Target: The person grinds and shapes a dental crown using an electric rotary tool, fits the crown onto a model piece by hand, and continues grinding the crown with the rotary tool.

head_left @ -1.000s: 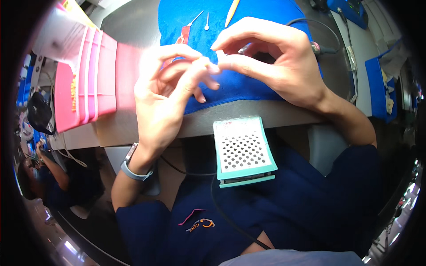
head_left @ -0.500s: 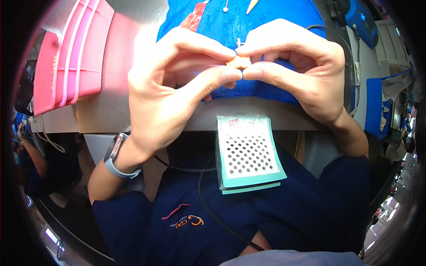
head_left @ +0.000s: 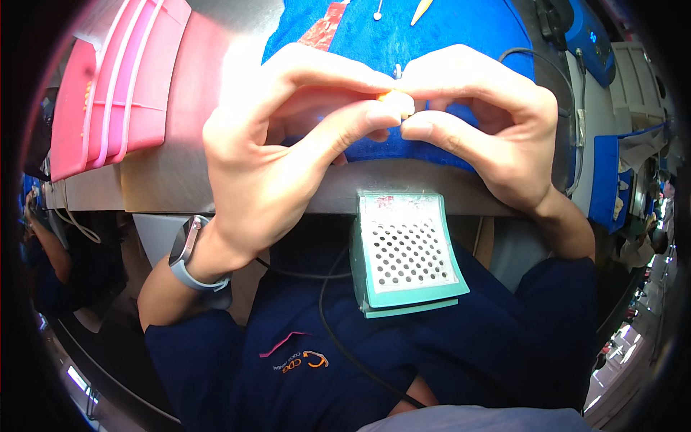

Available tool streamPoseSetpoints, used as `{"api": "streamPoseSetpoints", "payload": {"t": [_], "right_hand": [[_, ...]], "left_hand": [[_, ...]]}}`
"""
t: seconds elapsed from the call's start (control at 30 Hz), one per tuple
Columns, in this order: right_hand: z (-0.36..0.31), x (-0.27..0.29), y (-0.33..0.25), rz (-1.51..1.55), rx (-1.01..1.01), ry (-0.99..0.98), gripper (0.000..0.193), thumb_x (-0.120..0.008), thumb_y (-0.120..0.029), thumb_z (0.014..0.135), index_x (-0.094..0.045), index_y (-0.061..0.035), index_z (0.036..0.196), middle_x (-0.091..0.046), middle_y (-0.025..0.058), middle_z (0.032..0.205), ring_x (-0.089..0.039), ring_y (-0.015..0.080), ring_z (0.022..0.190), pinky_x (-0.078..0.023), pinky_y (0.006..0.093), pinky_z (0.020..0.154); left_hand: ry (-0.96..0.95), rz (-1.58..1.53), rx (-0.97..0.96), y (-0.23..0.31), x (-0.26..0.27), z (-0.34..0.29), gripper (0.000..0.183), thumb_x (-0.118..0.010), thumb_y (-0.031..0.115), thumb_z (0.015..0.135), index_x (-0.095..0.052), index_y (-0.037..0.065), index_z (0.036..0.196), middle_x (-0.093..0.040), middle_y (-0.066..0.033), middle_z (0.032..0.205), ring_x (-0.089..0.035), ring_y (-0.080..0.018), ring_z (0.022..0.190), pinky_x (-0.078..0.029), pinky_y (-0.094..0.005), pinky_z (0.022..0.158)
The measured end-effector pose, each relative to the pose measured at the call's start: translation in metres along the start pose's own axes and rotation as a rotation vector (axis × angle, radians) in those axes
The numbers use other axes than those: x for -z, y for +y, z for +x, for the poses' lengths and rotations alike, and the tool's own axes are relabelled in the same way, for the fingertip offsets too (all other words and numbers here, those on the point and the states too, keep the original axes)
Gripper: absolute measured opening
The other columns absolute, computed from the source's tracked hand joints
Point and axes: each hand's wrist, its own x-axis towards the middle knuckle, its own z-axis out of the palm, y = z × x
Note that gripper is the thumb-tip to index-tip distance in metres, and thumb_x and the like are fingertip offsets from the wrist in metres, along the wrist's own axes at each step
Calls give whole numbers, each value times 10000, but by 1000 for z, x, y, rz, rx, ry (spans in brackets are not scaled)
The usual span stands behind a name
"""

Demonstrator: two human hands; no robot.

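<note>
A small cream-yellow piece [head_left: 403, 105], too small to name exactly, is held over the blue cloth [head_left: 360, 36]. My left hand [head_left: 273, 137] pinches its left side between thumb and index finger. At its right side my right hand [head_left: 489, 115] curves in, the index fingertip against the piece and the thumb tip just below, in a looser pinch. Fingers cover much of the piece. A little metal part [head_left: 397, 71] shows beyond the fingertips.
Pink bins [head_left: 137, 93] stand at the left. A green-framed perforated vent box [head_left: 410, 252] juts from the metal table's front edge. On the cloth lie a red strip [head_left: 324, 27] and a yellow pointed tool [head_left: 421, 10]. A blue device [head_left: 590, 39] and cable sit at the right.
The piece has turned, and shows a paler, rounder side. My right thumb has moved slightly down, off the left thumb. The whole view has shifted a little.
</note>
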Motion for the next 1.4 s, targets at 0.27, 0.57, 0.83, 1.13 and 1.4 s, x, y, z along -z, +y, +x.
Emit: {"api": "streamPoseSetpoints", "payload": {"t": [0.27, 0.57, 0.83, 1.13, 1.4], "right_hand": [[3, 5, -4, -201, 190, -1, 245, -720, 108, 728, -658, 66, 961, -646, 183, 974, -637, 221, 892, -519, 287, 779], [6, 9, -5, -444, 429, -15, 277, -762, 70, 689, -670, 38, 948, -652, 165, 911, -653, 228, 832, -543, 298, 729], [6, 4, -9, -582, 465, -24, 250, -758, 75, 689, -667, 45, 920, -651, 163, 898, -653, 227, 819, -542, 297, 710], [-6, -14, -12, 252, -107, 42, 264, -638, 112, 802, -588, 96, 1061, -617, 186, 1067, -628, 226, 971, -526, 319, 826], [-8, -9, -7, 280, -106, 114, 362, -666, 148, 744, -565, 75, 1083, -606, 171, 1051, -640, 212, 920, -546, 322, 806]], "left_hand": [[-49, 21, -119, -1, -1, -1, 264, -642, -64, 853, -550, -34, 1099, -677, -168, 949, -694, -195, 765, -499, -198, 541], [-51, 70, -169, -3, 2, -1, 265, -665, -86, 821, -583, -39, 1068, -682, -176, 957, -692, -170, 746, -513, -191, 570], [-33, 104, -137, -2, 5, -2, 246, -671, -117, 800, -605, -58, 1029, -689, -146, 866, -679, -138, 717, -518, -198, 602], [-41, 80, -203, -4, 7, 3, 276, -709, -141, 735, -586, -22, 951, -639, -179, 991, -653, -200, 870, -529, -250, 751], [30, -4, -56, 5, 2, -3, 292, -689, -100, 775, -587, -44, 1042, -635, -185, 1055, -655, -202, 905, -547, -276, 761]]}}
